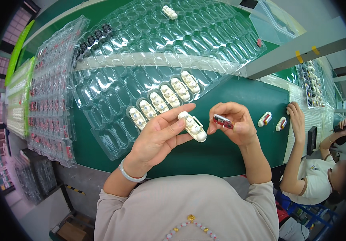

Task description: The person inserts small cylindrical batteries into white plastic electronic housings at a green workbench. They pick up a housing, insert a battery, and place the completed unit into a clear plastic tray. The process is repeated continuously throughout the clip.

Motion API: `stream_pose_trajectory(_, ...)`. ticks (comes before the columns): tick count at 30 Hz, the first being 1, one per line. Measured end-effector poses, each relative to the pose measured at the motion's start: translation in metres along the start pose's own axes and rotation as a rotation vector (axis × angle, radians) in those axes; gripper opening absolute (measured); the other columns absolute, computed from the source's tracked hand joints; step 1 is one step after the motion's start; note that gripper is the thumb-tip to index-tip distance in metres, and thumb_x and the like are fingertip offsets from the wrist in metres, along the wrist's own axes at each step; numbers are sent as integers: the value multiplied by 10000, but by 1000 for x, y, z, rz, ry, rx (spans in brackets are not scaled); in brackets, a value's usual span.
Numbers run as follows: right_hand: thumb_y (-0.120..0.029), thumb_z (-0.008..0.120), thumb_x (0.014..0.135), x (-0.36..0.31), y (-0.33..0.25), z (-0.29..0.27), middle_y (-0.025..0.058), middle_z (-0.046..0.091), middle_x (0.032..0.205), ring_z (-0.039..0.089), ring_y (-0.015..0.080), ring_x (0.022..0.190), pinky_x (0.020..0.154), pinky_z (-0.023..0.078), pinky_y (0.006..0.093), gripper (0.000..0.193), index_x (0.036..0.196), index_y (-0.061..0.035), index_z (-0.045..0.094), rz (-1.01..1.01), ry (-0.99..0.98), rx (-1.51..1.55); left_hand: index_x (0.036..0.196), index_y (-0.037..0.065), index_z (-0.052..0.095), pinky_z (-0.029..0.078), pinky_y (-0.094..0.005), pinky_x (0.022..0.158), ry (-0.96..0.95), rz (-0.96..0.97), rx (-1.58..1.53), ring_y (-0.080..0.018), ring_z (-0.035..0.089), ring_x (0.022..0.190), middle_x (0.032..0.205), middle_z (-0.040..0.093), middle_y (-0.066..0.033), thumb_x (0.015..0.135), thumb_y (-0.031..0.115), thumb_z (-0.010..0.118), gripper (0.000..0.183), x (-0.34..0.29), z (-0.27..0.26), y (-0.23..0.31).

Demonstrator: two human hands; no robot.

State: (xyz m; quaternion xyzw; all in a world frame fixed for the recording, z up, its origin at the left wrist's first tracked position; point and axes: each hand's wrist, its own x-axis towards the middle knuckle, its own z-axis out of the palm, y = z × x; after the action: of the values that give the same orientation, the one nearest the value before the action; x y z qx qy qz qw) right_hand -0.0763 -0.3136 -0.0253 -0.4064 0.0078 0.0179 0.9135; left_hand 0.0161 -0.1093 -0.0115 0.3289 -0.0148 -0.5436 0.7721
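My left hand [157, 136] pinches an oval white plastic shell [193, 127] with small rounded parts inside. Close beside it, the fingers of my right hand [239, 124] grip a small red part with a silver top [223, 121]; its exact kind is unclear. A small gap separates the two pieces. Just beyond my left hand, several similar white shells [169, 96] sit in a row of cavities in a clear plastic tray [114, 138]. To the right, two white shells with red and silver parts inside, one nearer [264, 119] and one farther right [281, 123], lie on the green tabletop [237, 94].
Another clear tray [149, 40] at the back holds a white shell [169, 12] and dark pieces [96, 35]. Stacked trays with red parts [50, 92] stand left. A grey metal beam [301, 56] crosses the upper right. A co-worker's hand [296, 116] rests at the table's right edge.
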Motion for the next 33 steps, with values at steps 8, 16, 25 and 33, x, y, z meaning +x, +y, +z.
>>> stream_pose_trajectory(8, -2, 668, 629, -3, 2, 12, 220, 573, 984, 622, 307, 848, 782, 517, 410, 433, 1032, 127, 575, 4, -164, -20, 1178, 14, 475, 443, -309, 961, 100, 194, -70, -159, 545, 1070, 1125, 560, -102, 928, 114, 507, 272, 2, 1, -8)
stream_pose_trajectory(16, 72, 526, 598, 2, 5, -3, 184, 591, 997, 612, 276, 890, 826, 498, 395, 461, 1055, 106, 579, -14, -144, -65, 1220, -4, 446, 480, -303, 878, 19, 88, 126, -177, 533, 1078, 1184, 521, -120, 827, 3, 578, 414, -1, 6, -3)
stream_pose_trajectory(25, 79, 623, 699, 1, 8, 4, 164, 574, 1091, 589, 222, 968, 846, 490, 365, 406, 1101, 82, 570, -47, -14, -418, 1313, -10, 359, 486, -295, 855, -48, 98, 342, -149, 508, 1097, 1164, 521, -83, 887, 85, 561, 480, 1, 1, -16)
stream_pose_trajectory(33, 84, 637, 726, 3, 6, 6, 154, 572, 1111, 586, 221, 982, 869, 488, 350, 395, 1114, 84, 564, -58, 33, -408, 1343, 6, 360, 489, -298, 899, -23, -22, 220, -158, 562, 1057, 1214, 526, -91, 977, 174, 411, 406, -1, 1, -3)
